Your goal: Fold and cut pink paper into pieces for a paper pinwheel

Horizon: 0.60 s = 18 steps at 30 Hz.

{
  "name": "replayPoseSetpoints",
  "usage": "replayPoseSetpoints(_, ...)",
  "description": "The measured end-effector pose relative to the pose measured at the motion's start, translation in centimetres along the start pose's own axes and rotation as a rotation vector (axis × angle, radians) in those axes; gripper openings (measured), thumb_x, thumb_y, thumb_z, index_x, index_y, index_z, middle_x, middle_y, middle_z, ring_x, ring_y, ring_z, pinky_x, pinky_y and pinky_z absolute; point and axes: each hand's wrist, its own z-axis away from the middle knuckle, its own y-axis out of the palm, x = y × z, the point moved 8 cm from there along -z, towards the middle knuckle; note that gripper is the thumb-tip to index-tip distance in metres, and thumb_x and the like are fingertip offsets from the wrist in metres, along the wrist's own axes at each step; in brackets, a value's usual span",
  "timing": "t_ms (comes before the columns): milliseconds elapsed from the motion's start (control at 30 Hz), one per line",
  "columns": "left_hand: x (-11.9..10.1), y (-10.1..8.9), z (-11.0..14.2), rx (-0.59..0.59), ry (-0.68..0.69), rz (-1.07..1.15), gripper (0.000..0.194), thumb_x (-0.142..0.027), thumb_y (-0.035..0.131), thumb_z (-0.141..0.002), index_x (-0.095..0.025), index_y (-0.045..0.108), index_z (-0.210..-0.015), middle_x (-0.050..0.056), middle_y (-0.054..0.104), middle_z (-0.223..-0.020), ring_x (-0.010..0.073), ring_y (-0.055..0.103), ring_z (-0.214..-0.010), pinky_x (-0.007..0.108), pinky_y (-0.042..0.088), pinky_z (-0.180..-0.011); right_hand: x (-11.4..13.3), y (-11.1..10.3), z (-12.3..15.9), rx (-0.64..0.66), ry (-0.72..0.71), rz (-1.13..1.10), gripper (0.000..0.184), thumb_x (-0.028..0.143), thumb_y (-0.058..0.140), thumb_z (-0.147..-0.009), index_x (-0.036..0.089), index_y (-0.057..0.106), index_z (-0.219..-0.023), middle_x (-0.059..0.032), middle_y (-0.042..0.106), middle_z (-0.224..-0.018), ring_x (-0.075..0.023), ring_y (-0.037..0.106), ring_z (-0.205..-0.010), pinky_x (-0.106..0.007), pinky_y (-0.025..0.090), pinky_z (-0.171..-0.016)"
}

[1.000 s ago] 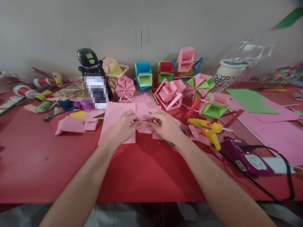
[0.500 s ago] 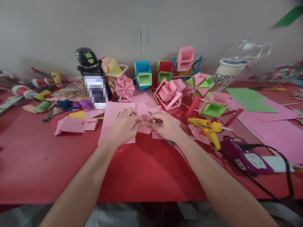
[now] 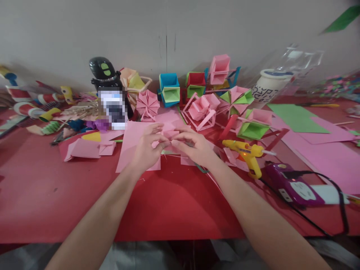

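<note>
Between my fingertips is a small folded piece of pink paper [image 3: 171, 134], partly hidden by the fingers. My left hand [image 3: 149, 146] pinches it from the left, thumb toward me. From the other side, my right hand [image 3: 195, 146] grips the same piece with thumb and fingers. Under my left hand lies a pink paper sheet [image 3: 128, 144] on the red table. More pink paper lies behind and beneath both hands, and a green strip shows just below the fingers.
A yellow glue gun [image 3: 247, 152] with a lit orange light lies right of my right hand, its cord near a purple power strip [image 3: 294, 185]. Folded paper models [image 3: 170, 90] line the wall. A black phone holder [image 3: 104, 71] stands back left. Green paper [image 3: 298, 118] lies at right.
The pink paper has been lifted and turned so its folded face stands up between my hands. My left fingers have spread and shifted around it.
</note>
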Motion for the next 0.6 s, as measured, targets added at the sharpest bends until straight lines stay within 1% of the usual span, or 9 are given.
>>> replayPoseSetpoints(100, 0.0, 0.4, 0.1, -0.006, 0.015, 0.041, 0.011, -0.017, 0.067, -0.086, -0.020, 0.073, -0.077, 0.010, 0.059, -0.133, 0.0258, 0.059, -0.122, 0.052, 0.047, -0.107, 0.0, 0.4, 0.0, 0.024, -0.020, 0.007, 0.006, 0.027, 0.071, -0.086, 0.025, 0.076, -0.087, -0.0045, 0.074, -0.103, -0.0246, 0.061, -0.121, -0.041, 0.046, -0.101)
replayPoseSetpoints(200, -0.4, 0.5, 0.0, -0.020, 0.018, 0.022, 0.012, -0.015, 0.067, -0.085, -0.020, 0.073, -0.076, 0.010, 0.062, -0.127, 0.0253, 0.061, -0.119, 0.050, 0.050, -0.104, 0.1, 0.3, 0.1, 0.006, -0.022, 0.036, 0.006, 0.024, 0.071, -0.086, 0.024, 0.076, -0.083, -0.0056, 0.073, -0.105, -0.0251, 0.062, -0.119, -0.041, 0.047, -0.099)
replayPoseSetpoints(333, -1.3, 0.1, 0.1, -0.054, 0.057, -0.056, 0.018, -0.008, 0.063, -0.083, -0.020, 0.071, -0.072, 0.009, 0.063, -0.115, 0.0242, 0.061, -0.115, 0.048, 0.051, -0.102, 0.4, 0.0, 0.3, -0.027, -0.070, 0.070, 0.008, 0.022, 0.069, -0.087, 0.024, 0.076, -0.082, -0.0054, 0.070, -0.106, -0.0233, 0.064, -0.108, -0.040, 0.048, -0.095)
replayPoseSetpoints(467, -1.8, 0.0, 0.3, -0.069, 0.110, -0.093, 0.022, -0.002, 0.059, -0.082, -0.019, 0.069, -0.073, 0.008, 0.061, -0.112, 0.0227, 0.060, -0.114, 0.045, 0.051, -0.100, 0.3, 0.1, 0.4, -0.021, -0.101, 0.039, 0.006, 0.024, 0.070, -0.086, 0.025, 0.076, -0.084, -0.0045, 0.069, -0.105, -0.0231, 0.062, -0.112, -0.040, 0.047, -0.096)
replayPoseSetpoints(600, -2.5, 0.1, 0.6, -0.099, 0.200, -0.088, 0.018, -0.004, 0.060, -0.083, -0.018, 0.065, -0.075, 0.007, 0.059, -0.110, 0.0209, 0.062, -0.106, 0.042, 0.053, -0.094, 0.8, 0.3, 0.3, 0.005, -0.108, 0.018, 0.008, 0.022, 0.069, -0.088, 0.025, 0.076, -0.083, -0.0037, 0.069, -0.106, -0.0223, 0.061, -0.113, -0.040, 0.047, -0.097)
